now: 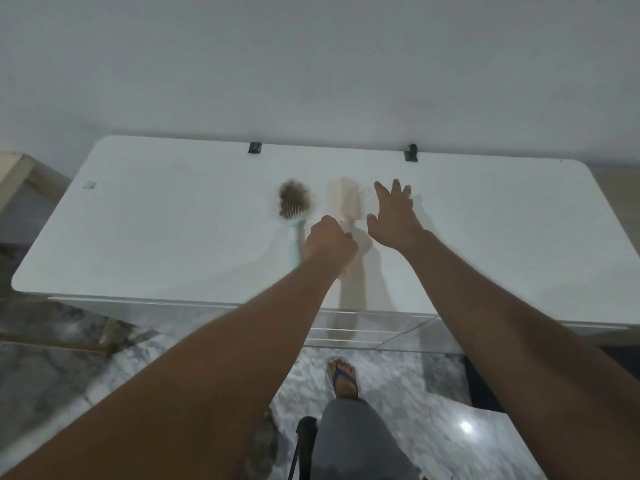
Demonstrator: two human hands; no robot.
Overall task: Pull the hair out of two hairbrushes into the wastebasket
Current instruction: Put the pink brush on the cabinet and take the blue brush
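Left hand (329, 242) closed around the pink brush (349, 202) handle; right hand (393, 216) open, fingers spread. Hair-clogged teal brush (293, 204) lies alongside on the white table (156, 220).

No readable text, label, brand, number or sign anywhere in view.

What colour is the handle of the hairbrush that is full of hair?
Pale mint green handle, best seen in the head view.

Head cam, wide-angle, looks fwd & steeply down over white table (138, 216) at arm's reach, floor below.
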